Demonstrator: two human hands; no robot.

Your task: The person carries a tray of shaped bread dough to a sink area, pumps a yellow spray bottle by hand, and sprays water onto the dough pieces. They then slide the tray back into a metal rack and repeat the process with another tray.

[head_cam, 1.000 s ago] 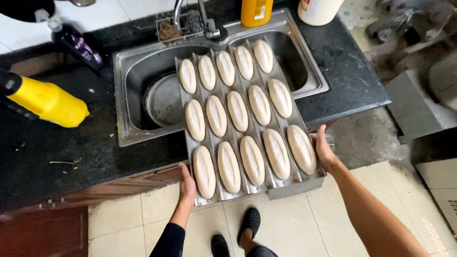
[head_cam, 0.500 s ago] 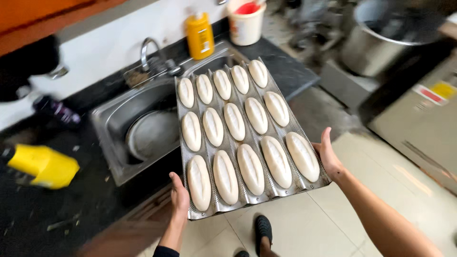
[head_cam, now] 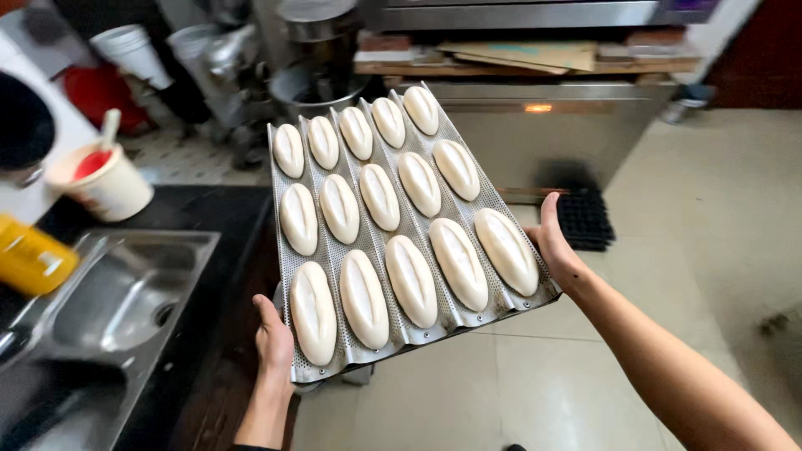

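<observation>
Two hands: both clamp one perforated metal baking tray [head_cam: 501,296], carried in the air, clear of any surface.
Left hand [head_cam: 274,338]: closed on the tray's near left corner, thumb up along the edge, fingers hidden beneath; the forearm rises straight from the lower frame.
Right hand [head_cam: 553,242]: closed on the tray's right edge near the front corner, thumb lying up along the rim, fingers hidden under the metal; the bare forearm stretches in from the lower right.
Tray: tilted, its far end higher and angled to the right, with five fluted channels running away from the hands.
Dough loaves [head_cam: 411,280]: fifteen pale scored ovals, three per channel, filling the tray between the two grips.
Floor [head_cam: 668,217]: light tiles below and right of the tray; a dark mat [head_cam: 583,219] lies just beyond the right hand.
Counter [head_cam: 209,217]: dark, left of the left hand, with a steel sink [head_cam: 100,309] set in it.
Beyond the sink: a white tub [head_cam: 104,184] with red contents, and a yellow bottle [head_cam: 29,255] at the left edge.
Far end: a steel oven front [head_cam: 535,125] lies past the tray's far edge.
</observation>
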